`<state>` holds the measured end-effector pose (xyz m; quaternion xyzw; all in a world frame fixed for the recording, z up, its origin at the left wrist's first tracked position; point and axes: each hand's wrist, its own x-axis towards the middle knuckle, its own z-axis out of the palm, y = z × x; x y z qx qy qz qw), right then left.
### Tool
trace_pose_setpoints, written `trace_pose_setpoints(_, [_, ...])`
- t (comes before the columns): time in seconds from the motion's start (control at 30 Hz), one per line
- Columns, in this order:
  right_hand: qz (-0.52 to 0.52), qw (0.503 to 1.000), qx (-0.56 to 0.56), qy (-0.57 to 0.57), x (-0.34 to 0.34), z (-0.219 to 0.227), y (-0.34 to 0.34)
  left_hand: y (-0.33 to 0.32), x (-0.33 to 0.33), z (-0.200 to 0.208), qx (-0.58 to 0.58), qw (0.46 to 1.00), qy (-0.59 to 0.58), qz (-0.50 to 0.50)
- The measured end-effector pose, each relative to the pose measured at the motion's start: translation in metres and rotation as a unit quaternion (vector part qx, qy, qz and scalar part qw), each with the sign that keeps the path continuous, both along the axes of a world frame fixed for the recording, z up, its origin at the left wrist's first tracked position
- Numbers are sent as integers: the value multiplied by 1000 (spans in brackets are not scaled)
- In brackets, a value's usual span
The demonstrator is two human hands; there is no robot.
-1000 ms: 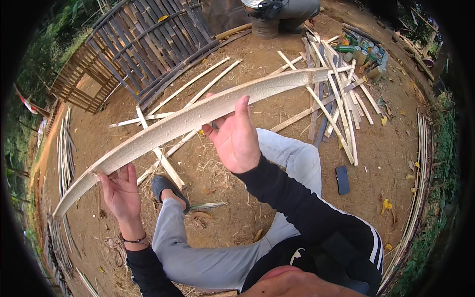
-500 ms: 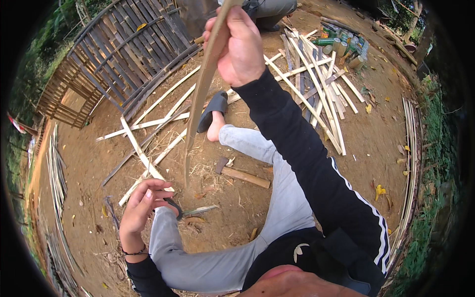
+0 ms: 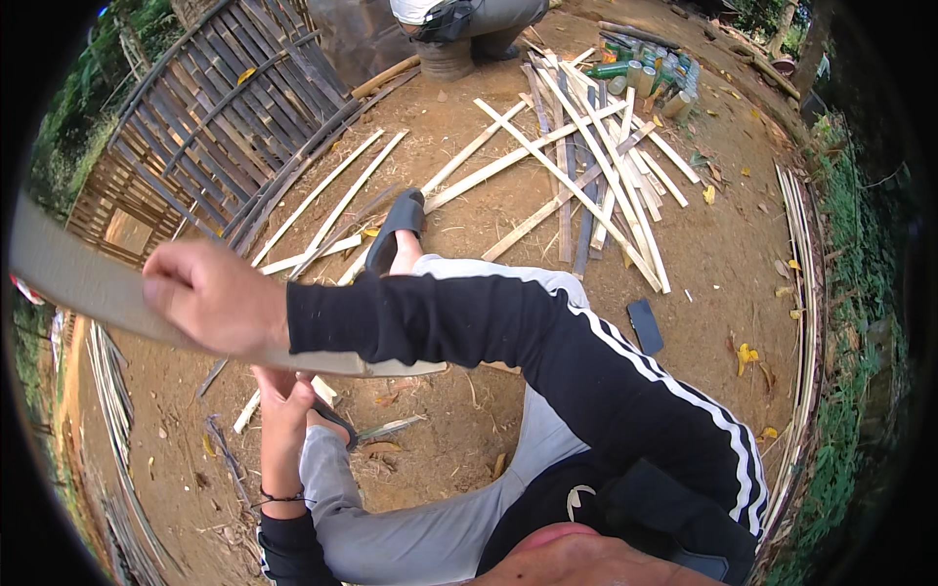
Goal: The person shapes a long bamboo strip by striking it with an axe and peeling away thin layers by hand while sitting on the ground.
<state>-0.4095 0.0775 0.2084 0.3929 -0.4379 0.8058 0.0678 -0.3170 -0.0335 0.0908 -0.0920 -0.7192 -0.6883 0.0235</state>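
Observation:
A long, flat bamboo strip (image 3: 98, 291), grey-brown and slightly blurred, slants across in front of me from the upper left toward the middle. My right hand (image 3: 210, 301) is closed around it, the forearm reaching far over to the left. Just beneath, my left hand (image 3: 283, 402) is raised against the strip's lower edge. Its thumb shows, but the other fingers are hidden behind the strip, so their grip is unclear. Past the strip's right end, part of a wooden handle (image 3: 502, 367) peeks out under my right sleeve.
Pale split strips (image 3: 596, 176) lie crisscrossed ahead, beside green bottles (image 3: 611, 70). A bamboo slat panel (image 3: 230, 98) stands at the far left. A dark flat object (image 3: 645, 326) lies right of my leg. Another person (image 3: 469, 24) sits at the top. Long thin strips (image 3: 803, 322) line the right edge.
My right hand has swung down and left with the bamboo strip, which turned from nearly upright to slanting sideways. My left hand, fingers apart before, is now up against it. The hatchet is mostly covered.

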Motion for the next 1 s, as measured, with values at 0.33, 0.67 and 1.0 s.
trace_pose_setpoints(0.33, [-232, 896, 368, -91, -1, -313, 80, -56, 13, 18, 260, 944, 145, 141])
trace_pose_setpoints(0.67, [-151, 514, 842, -73, 58, -406, 108, -117, 33, 15, 220, 925, 175, 255])
trace_pose_setpoints(1.0, [-195, 588, 770, -150, 39, -447, 131, -124, 34, -11, 260, 929, 147, 217])
